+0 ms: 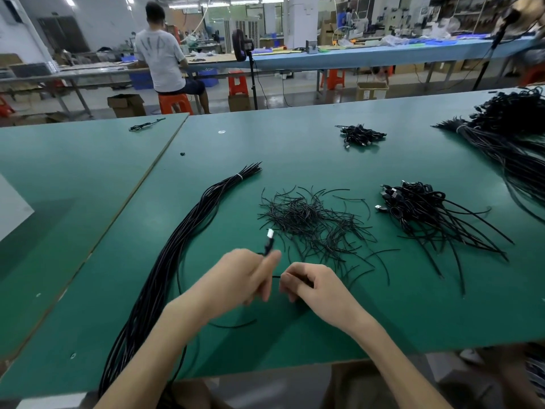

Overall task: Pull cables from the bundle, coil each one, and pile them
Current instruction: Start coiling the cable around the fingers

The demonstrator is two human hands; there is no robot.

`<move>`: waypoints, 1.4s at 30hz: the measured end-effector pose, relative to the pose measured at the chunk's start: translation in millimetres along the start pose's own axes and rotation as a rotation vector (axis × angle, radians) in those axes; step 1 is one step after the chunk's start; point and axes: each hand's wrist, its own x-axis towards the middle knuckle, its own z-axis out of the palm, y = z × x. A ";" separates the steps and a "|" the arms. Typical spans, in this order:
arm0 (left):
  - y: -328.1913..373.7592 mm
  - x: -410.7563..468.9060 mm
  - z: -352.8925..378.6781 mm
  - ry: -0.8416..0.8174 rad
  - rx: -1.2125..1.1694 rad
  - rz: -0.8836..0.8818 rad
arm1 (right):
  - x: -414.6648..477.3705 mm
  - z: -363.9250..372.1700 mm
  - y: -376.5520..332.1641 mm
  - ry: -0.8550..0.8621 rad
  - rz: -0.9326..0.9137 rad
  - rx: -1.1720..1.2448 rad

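Two hands grip one thin black white-plugged cable (pixel 268 243).
Left hand (pixel 244 276) pinches it, right hand (pixel 314 287) curls round it, just before the heap of short black ties (pixel 309 219); long black bundle (pixel 177 246) lies left of it.

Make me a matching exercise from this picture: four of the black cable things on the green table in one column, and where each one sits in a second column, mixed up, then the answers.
Things
1. bundle
2. ties
3. coiled pile
4. cable

Places
A. pinched in the left hand's grip, white plug up
B. right of the ties
C. along the left side of the table, running to its near edge
D. loose heap at the table's centre

Pairs: 1-C, 2-D, 3-B, 4-A
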 end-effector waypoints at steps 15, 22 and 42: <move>-16.0 16.1 46.1 0.462 0.549 0.348 | -0.2 -1.9 -5.3 0.153 -0.020 0.205; -8.1 24.3 47.4 0.241 -0.223 0.035 | -1.7 -7.1 -9.0 0.103 -0.076 0.335; 6.8 31.3 24.3 0.198 -1.600 0.113 | -0.1 -4.1 -3.0 0.145 -0.023 0.242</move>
